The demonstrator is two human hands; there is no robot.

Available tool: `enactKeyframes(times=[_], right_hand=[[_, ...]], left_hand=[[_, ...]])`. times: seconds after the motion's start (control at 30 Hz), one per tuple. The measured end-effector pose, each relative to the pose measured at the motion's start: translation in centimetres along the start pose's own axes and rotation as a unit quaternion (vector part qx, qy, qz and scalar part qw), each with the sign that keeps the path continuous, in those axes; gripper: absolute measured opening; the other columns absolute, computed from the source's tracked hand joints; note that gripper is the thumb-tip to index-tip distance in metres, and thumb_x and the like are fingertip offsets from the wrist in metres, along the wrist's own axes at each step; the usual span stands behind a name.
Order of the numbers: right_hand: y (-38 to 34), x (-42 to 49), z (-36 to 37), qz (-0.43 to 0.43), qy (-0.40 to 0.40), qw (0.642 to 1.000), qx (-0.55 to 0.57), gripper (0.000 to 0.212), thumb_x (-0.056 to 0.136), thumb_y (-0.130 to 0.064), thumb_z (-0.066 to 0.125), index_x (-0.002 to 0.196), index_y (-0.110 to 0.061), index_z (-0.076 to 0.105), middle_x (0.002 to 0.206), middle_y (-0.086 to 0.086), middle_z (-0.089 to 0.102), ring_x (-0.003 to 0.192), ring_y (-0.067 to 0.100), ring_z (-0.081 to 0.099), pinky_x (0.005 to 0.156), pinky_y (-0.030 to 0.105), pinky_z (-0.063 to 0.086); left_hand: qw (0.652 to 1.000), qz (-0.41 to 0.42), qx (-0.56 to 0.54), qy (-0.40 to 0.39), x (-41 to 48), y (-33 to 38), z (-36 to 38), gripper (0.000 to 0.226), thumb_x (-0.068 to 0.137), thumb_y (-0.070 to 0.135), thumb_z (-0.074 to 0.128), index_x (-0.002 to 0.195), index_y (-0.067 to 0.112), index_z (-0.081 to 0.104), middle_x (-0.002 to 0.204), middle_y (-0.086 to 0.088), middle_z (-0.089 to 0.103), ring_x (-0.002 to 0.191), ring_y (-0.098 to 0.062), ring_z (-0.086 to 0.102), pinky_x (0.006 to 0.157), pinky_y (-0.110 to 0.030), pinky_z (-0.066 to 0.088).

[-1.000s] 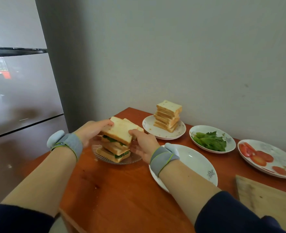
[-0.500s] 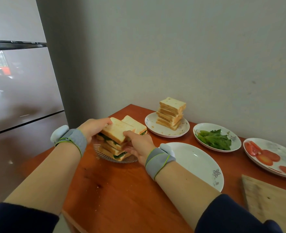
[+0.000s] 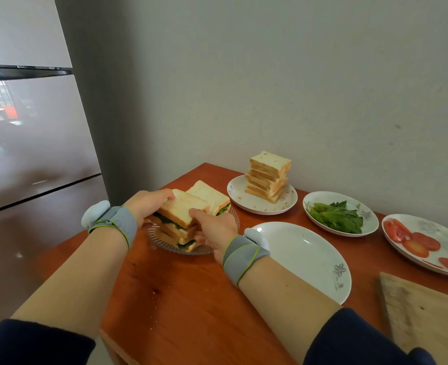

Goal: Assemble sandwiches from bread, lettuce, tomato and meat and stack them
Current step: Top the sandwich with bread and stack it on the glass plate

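I find the top white-bread lettuce sandwich between my hands. The left hand and right hand curl their fingers round its ends. It sits on the stack on the clear ribbed glass plate, at the far-left corner of the orange wooden table.

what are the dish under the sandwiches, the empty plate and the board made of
Dish: looks like clear glass, maybe plastic; see-through ribbed rim. Plate: likely glazed ceramic; glossy white with a printed flower. Board: bare pale wood, matte, grain showing.
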State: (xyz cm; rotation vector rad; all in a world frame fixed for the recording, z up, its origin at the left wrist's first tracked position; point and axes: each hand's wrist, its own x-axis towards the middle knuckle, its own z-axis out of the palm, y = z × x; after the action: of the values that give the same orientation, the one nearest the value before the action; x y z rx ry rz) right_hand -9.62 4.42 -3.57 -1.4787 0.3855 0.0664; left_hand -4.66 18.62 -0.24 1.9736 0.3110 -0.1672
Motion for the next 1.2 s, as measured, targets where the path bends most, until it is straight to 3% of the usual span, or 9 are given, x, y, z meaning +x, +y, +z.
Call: enactKeyframes(times=[0.13,0.2,0.43,0.5,0.6,0.7,1.07,1.2], right_hand=[[0.1,-0.2,-0.1,-0.004,0.005,1.000,-0.015,0.038,0.080,-0.035,0.072,0.102,-0.006,0.059,0.076,0.004,0.060,0.055,0.016,0.054,0.050,0.023,0.046],[0.4,-0.2,0.0,-0.006,0.001,1.000,-0.016,0.034,0.080,-0.034,0.072,0.098,-0.007,0.061,0.070,0.002,0.057,0.052,0.014,0.050,0.049,0.023,0.043],[0.3,0.1,-0.3,0.002,0.000,1.000,-0.024,0.038,0.078,-0.038,0.073,0.095,-0.006,0.060,0.067,0.004,0.057,0.050,0.016,0.051,0.046,0.023,0.042],[0.2,0.1,-0.5,0.002,-0.004,1.000,-0.026,0.040,0.079,-0.039,0.072,0.096,-0.005,0.059,0.070,0.006,0.059,0.053,0.016,0.054,0.049,0.024,0.047],[0.2,0.1,-0.7,-0.001,-0.009,0.999,-0.035,0.035,0.080,-0.040,0.071,0.084,-0.010,0.053,0.071,0.008,0.061,0.056,0.018,0.058,0.068,0.031,0.055],[0.2,0.1,-0.8,-0.007,-0.006,0.999,-0.044,0.034,0.081,-0.039,0.070,0.080,-0.011,0.052,0.070,0.007,0.060,0.055,0.018,0.058,0.071,0.033,0.056],[-0.1,0.1,-1.5,-0.018,0.006,0.999,-0.047,0.030,0.083,-0.034,0.068,0.077,-0.007,0.056,0.062,0.004,0.053,0.051,0.020,0.053,0.051,0.026,0.046],[-0.2,0.0,-1.6,-0.017,0.001,0.999,-0.042,0.028,0.082,-0.031,0.069,0.074,-0.009,0.052,0.058,0.003,0.048,0.049,0.020,0.049,0.045,0.025,0.040]], left_hand=[[1.000,-0.004,-0.003,-0.004,0.1,-0.6,-0.3,0.043,0.084,0.044,0.063,0.112,0.014,0.051,0.091,-0.005,0.055,0.084,-0.021,0.054,0.088,-0.038,0.048],[1.000,-0.005,0.000,-0.007,0.2,-0.8,-0.5,0.044,0.083,0.044,0.063,0.112,0.014,0.051,0.092,-0.005,0.055,0.091,-0.023,0.054,0.089,-0.039,0.049],[1.000,0.011,-0.003,-0.003,0.3,-1.0,0.0,0.045,0.084,0.045,0.064,0.110,0.010,0.056,0.095,-0.006,0.059,0.083,-0.020,0.056,0.085,-0.036,0.050],[1.000,0.016,-0.005,-0.001,0.3,-1.0,0.0,0.045,0.083,0.045,0.065,0.110,0.010,0.057,0.102,-0.008,0.061,0.092,-0.023,0.057,0.090,-0.039,0.051],[1.000,0.021,-0.005,0.005,0.2,-1.0,0.1,0.045,0.083,0.047,0.064,0.110,0.011,0.057,0.107,-0.008,0.060,0.101,-0.027,0.057,0.094,-0.042,0.050],[1.000,0.022,-0.014,0.003,0.1,-1.0,0.1,0.045,0.083,0.048,0.063,0.109,0.012,0.057,0.107,-0.008,0.061,0.101,-0.027,0.058,0.095,-0.042,0.050],[0.998,0.046,-0.021,0.023,0.2,-0.8,0.2,0.036,0.084,0.048,0.061,0.099,0.016,0.059,0.100,-0.006,0.061,0.098,-0.027,0.058,0.100,-0.045,0.046],[0.997,0.057,-0.009,0.042,-0.1,-0.7,0.4,0.037,0.086,0.046,0.059,0.101,0.013,0.060,0.100,-0.008,0.061,0.093,-0.026,0.056,0.090,-0.038,0.047]])
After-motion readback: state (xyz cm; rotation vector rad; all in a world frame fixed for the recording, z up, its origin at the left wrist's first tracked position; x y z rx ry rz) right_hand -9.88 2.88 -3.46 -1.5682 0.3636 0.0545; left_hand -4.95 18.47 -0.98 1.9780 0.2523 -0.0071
